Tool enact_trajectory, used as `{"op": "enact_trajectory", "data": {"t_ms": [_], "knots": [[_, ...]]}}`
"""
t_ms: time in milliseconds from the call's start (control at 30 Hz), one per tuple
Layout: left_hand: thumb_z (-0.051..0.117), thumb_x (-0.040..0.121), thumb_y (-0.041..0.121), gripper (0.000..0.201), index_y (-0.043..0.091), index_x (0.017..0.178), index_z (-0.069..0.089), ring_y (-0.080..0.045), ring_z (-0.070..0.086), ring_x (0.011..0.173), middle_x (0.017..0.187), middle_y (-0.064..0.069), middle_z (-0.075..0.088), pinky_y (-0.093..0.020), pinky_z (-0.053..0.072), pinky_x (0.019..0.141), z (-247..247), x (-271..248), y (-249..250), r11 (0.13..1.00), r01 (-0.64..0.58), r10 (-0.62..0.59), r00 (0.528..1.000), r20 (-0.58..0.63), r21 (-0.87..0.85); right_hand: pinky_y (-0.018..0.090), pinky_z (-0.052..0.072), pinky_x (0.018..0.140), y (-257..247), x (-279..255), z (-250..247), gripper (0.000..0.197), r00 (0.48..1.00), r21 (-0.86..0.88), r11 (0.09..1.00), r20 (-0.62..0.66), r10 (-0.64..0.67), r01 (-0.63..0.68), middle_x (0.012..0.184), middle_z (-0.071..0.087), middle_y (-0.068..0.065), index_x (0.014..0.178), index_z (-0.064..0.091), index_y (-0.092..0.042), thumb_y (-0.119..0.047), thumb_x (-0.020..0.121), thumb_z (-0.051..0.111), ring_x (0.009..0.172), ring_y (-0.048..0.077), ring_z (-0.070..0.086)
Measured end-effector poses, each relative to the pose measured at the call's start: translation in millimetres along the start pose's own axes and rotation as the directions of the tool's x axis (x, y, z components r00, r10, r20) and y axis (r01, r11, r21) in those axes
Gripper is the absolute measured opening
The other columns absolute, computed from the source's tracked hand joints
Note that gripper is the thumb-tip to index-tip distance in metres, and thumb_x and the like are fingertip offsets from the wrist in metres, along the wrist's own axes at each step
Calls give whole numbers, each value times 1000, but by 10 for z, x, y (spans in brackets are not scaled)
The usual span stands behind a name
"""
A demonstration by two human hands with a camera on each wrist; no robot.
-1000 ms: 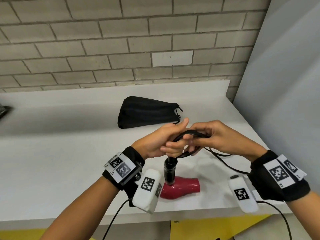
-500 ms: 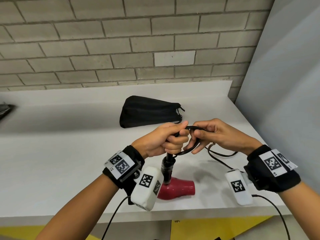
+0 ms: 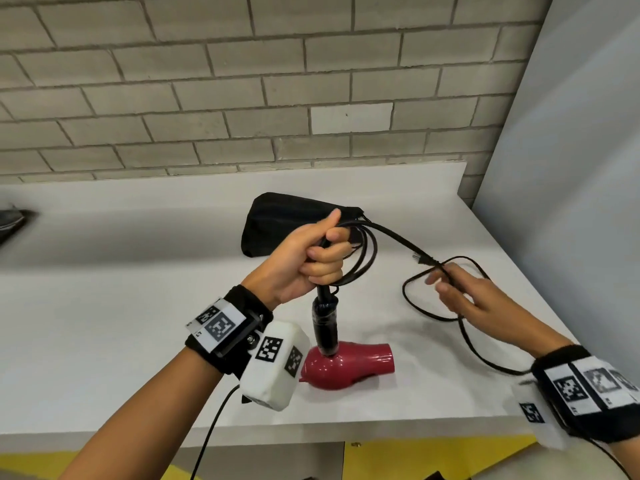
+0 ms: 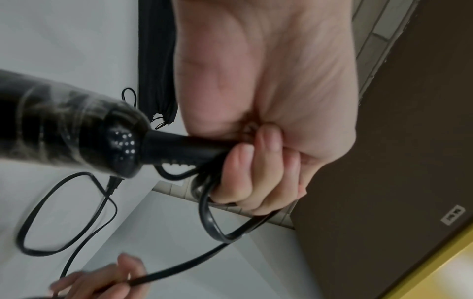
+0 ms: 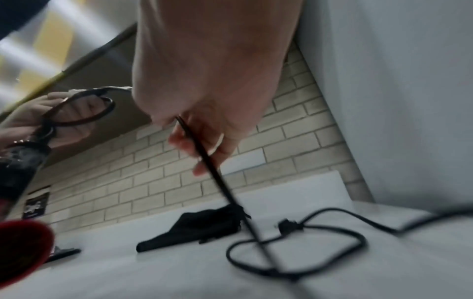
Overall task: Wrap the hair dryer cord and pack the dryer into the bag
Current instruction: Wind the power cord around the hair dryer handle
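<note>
The hair dryer has a red body [image 3: 346,365] and a black handle [image 3: 325,327] and hangs nozzle to the right just above the white counter [image 3: 104,323]. My left hand [image 3: 318,258] grips the cord's stiff end above the handle together with two or three coiled loops of black cord [image 3: 367,261]. From there the cord runs right to my right hand [image 3: 460,296], which pinches it. The plug [image 3: 424,259] and a loose loop lie by that hand. The black drawstring bag [image 3: 277,226] lies flat behind my left hand.
A brick wall [image 3: 242,98] backs the counter and a grey panel [image 3: 571,168] closes its right side. The counter's front edge runs just under my wrists. A dark object [image 3: 10,220] shows at the far left edge.
My right hand has let go of the coil and moved right and down along the cord. The left hand has risen slightly, keeping the loops.
</note>
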State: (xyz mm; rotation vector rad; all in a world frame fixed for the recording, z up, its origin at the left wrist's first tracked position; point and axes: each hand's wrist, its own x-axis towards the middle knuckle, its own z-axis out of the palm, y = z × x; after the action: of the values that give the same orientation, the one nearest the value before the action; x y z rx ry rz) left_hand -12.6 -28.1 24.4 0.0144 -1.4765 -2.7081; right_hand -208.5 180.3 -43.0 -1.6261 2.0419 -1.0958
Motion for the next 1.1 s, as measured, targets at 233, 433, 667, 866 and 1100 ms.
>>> {"op": "enact_trajectory", "data": {"t_ms": [233,433,667,866,1100], "knots": [[37,94,33,29,16,74,49,-6,18,39,51,10,37,-18,24,40,-129,-11,-65,996,13,-12,1000,7,-85,21,29,43,63,-300,291,17,901,-294,948,-433,-14,-126,48,51,4,104,60,-22,-33,97,48,40,12,38],[36,96,27,25,15,77,48,-5,23,38,53,9,38,-18,28,41,-125,50,-90,998,-15,15,1000,2,-53,20,26,36,-519,-358,563,35,982,-710,701,-80,-172,65,58,64,-8,103,70,-28,-42,88,42,33,18,53],[30,98,29,27,14,80,43,-12,54,47,59,0,58,-21,45,51,-9,111,-192,985,16,-6,998,-59,174,21,14,42,-1094,-229,520,32,883,-777,526,79,-464,345,55,47,-5,91,70,-26,-12,64,81,36,12,40],[31,100,28,38,14,73,52,-12,51,37,48,0,56,-20,44,40,117,125,-231,959,99,-88,995,-52,266,22,22,40,-1338,80,387,12,840,-759,540,16,-543,364,61,56,-7,85,70,-30,-19,81,70,45,12,51],[28,95,23,28,8,79,45,-4,35,27,40,9,41,-16,30,34,115,104,-301,968,85,-104,992,72,235,28,45,49,-1255,420,128,21,912,-498,851,-250,-326,167,57,65,-8,87,60,-24,-45,83,65,47,12,54]]}}
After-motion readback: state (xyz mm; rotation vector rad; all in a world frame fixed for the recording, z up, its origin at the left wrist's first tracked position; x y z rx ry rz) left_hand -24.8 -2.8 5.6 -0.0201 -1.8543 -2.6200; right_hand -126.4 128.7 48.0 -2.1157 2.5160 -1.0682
